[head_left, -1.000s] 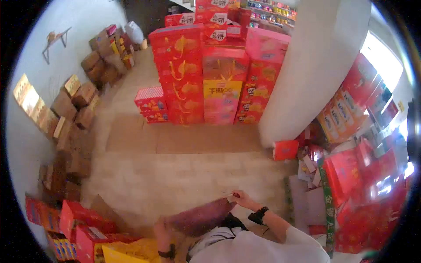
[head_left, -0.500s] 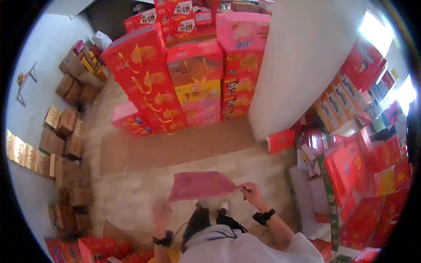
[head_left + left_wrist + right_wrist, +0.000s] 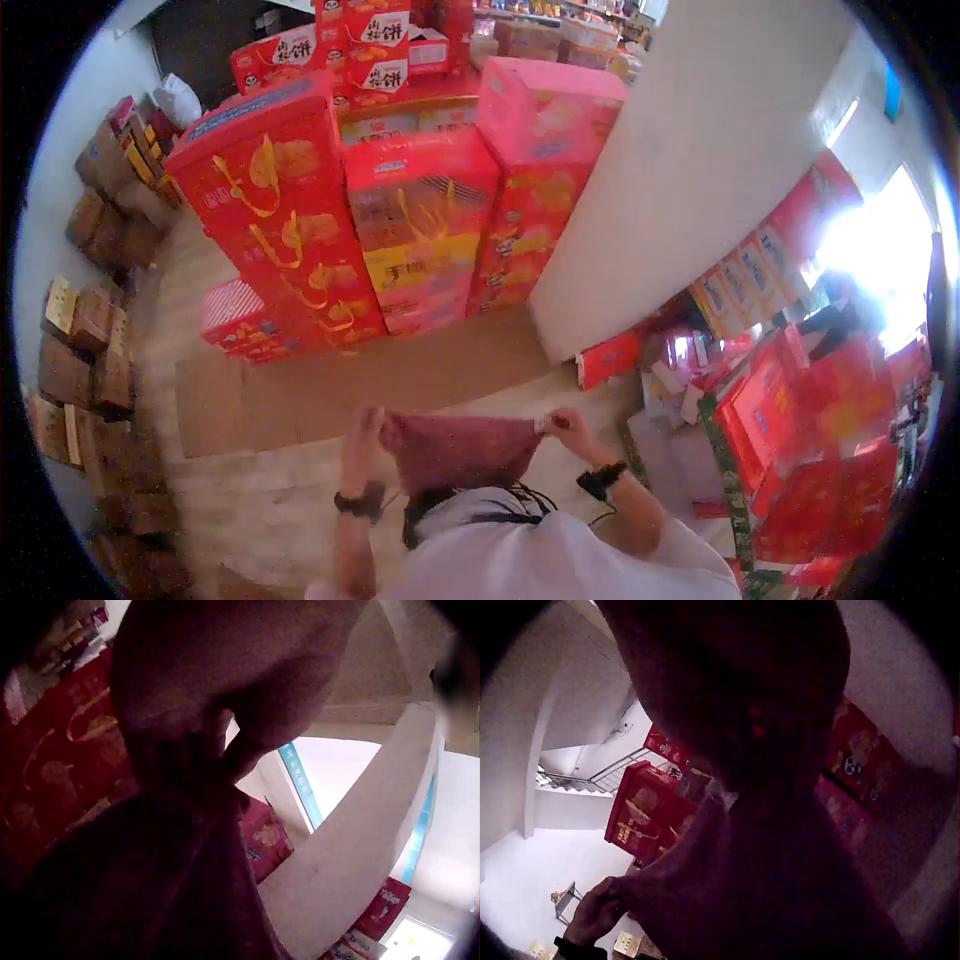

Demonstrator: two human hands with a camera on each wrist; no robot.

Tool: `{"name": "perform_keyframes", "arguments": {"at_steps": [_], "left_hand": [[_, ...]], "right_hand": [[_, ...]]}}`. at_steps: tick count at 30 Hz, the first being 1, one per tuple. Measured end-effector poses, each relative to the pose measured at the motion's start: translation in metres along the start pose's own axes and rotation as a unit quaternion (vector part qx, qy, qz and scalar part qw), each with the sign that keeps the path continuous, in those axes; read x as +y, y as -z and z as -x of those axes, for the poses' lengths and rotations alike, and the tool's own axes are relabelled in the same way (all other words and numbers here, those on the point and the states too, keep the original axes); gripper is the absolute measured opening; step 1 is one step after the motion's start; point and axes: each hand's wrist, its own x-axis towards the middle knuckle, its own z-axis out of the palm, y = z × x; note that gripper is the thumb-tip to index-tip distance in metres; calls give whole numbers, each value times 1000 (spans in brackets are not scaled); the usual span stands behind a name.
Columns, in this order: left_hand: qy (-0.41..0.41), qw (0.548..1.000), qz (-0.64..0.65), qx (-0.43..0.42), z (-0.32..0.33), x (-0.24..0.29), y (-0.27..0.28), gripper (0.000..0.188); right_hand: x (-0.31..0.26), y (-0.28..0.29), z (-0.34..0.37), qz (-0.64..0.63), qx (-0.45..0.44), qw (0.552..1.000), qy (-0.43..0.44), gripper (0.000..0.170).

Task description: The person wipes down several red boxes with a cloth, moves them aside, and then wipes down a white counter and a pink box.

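Observation:
A dark purplish-red cloth (image 3: 465,448) is stretched between my two hands in front of my body, its upper edge nearly level. My left hand (image 3: 366,436) pinches its left upper corner; in the left wrist view the thumb and fingers of that hand (image 3: 225,705) meet on the gathered cloth (image 3: 165,885). At the other corner, my right hand (image 3: 572,434) pinches the cloth, and a small pale bit shows at its fingertips. The right wrist view is dark, with the cloth (image 3: 757,892) hanging below the hand.
Tall stacks of red gift boxes (image 3: 285,220) with yellow handles stand ahead, beside a white pillar (image 3: 680,150). Flattened cardboard (image 3: 290,400) lies on the floor before them. Brown cartons (image 3: 115,350) line the left wall; red packages (image 3: 820,500) crowd the right.
The cloth swung up and out ahead, then came back closer to my body, now spread between both hands. My left hand rose to its left corner. The view shifted toward the box stacks.

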Motion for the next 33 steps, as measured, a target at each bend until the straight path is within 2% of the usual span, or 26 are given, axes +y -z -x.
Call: {"name": "perform_keyframes", "arguments": {"at_steps": [1, 3, 4, 5, 6, 7, 8, 9, 10, 11, 13, 14, 17, 19, 20, 21, 22, 23, 24, 25, 26, 27, 28, 30, 31, 33], "left_hand": [[168, 967, 189, -36, -49, 27, 6, 21], [13, 999, 25, 30, -137, 39, 14, 26], [-63, 994, 2, 94, -180, 42, 17, 28], [-69, 995, 18, 74, -222, 59, 30, 29], [-91, 989, 45, 109, -260, 63, 36, 27], [-128, 983, 71, 113, -291, 84, 50, 25], [-167, 974, 95, 118, -317, 110, 69, 24], [-187, 965, 71, 169, -336, 130, 79, 21], [-205, 953, 46, 218, -351, 146, 83, 19], [-202, 954, 45, 215, -370, 157, 88, 19], [-273, 930, 70, 237, -405, 167, 89, 16], [-269, 932, 69, 235, -423, 164, 84, 16], [-260, 936, 148, 184, -463, 134, 65, 14], [-198, 969, 48, 139, -470, 105, 44, 14], [-187, 971, 16, 151, -471, 87, 31, 15], [-176, 971, -17, 162, -470, 64, 14, 15], [-117, 983, -5, 143, -470, 34, -3, 16], [-58, 991, 7, 123, -468, 3, -22, 18], [-84, 985, -25, 146, -461, -22, -43, 19], [-111, 978, -57, 166, -452, -37, -58, 20], [-7, 986, -43, 160, -439, -34, -68, 21], [98, 983, -31, 153, -430, -26, -78, 23], [105, 983, -40, 148, -428, 1, -88, 23], [185, 970, -64, 145, -437, 54, -103, 27], [191, 969, -72, 143, -445, 49, -115, 27], [13, 984, -72, 165, -462, 34, -136, 32]], "right_hand": [[13, 3, -37, 65, 46, 996, 51, 14], [-167, 6, -87, 83, 115, 978, 152, 16], [-242, 18, -98, -50, 59, 996, 41, 17], [-240, 26, -141, 72, 167, 974, 132, 12], [-283, 27, -160, 4, 238, 950, 201, 11], [-186, 80, -268, 14, 312, 926, 214, 24], [-256, 84, -263, -25, 274, 918, 287, 18], [-336, 86, -255, -66, 225, 905, 355, 12], [-363, 98, -268, -33, 255, 906, 336, 14], [-380, 108, -283, 1, 283, 906, 315, 15], [-407, 112, -306, -24, 297, 904, 308, 18], [-414, 114, -322, -48, 312, 898, 306, 21], [-378, 124, -401, -68, 302, 886, 345, 25], [-340, 113, -430, -84, 274, 901, 326, 25], [-320, 104, -440, -99, 250, 911, 313, 24], [-305, 92, -446, -126, 229, 934, 243, 22], [-288, 82, -448, -152, 206, 951, 171, 20], [-253, 74, -460, -165, 192, 950, 183, 19], [-220, 67, -469, -180, 179, 948, 193, 17], [-206, 64, -467, -184, 176, 957, 138, 15], [-196, 61, -464, -186, 172, 964, 80, 13], [-196, 56, -455, -122, 216, 964, 95, 16], [-201, 56, -448, -56, 258, 958, 108, 19], [-189, 55, -458, -84, 257, 957, 108, 19], [-188, 54, -465, -108, 259, 952, 120, 20], [-196, 55, -477, -99, 262, 954, 109, 19]]}}
